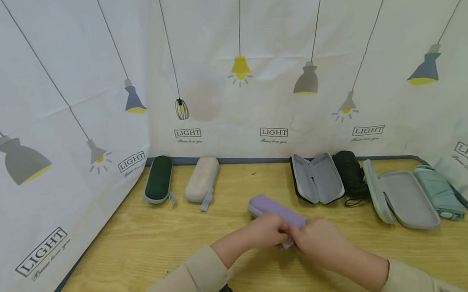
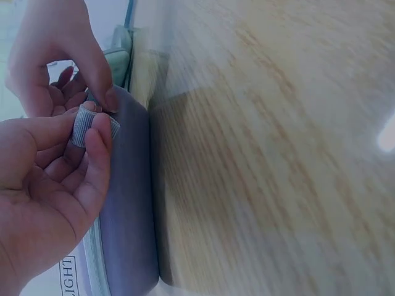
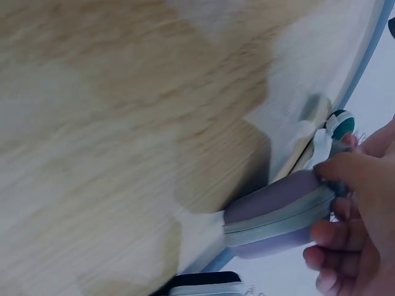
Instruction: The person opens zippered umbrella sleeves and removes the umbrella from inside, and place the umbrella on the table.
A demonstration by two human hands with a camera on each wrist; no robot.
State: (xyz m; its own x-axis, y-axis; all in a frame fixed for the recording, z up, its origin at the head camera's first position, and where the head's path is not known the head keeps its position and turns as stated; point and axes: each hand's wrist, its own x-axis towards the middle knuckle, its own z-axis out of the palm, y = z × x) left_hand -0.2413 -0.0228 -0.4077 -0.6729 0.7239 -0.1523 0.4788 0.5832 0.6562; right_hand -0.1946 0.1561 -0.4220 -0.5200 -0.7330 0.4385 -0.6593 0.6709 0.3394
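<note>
A long purple zip case [image 1: 279, 209] with a light grey zip band lies slantwise on the wooden table. Both hands meet at its near end. My left hand [image 1: 264, 231] pinches the grey ribbed strap [image 2: 92, 126], which is folded into a loop between thumb and fingers. Beside it, my right hand [image 1: 322, 238] grips the same end of the case, its thumb [image 3: 339, 169] pressed on the purple side. In the right wrist view the zip band runs along the case, and the zip looks closed on the stretch that shows. The zip pull is hidden by fingers.
At the back left lie a dark green case [image 1: 159, 178] and a cream case [image 1: 202, 179]. On the right are an open black case [image 1: 317, 179] with grey lining, a black folded umbrella [image 1: 349, 173], an open mint case [image 1: 411, 200] and a mint folded umbrella [image 1: 440, 192]. A printed curtain stands behind.
</note>
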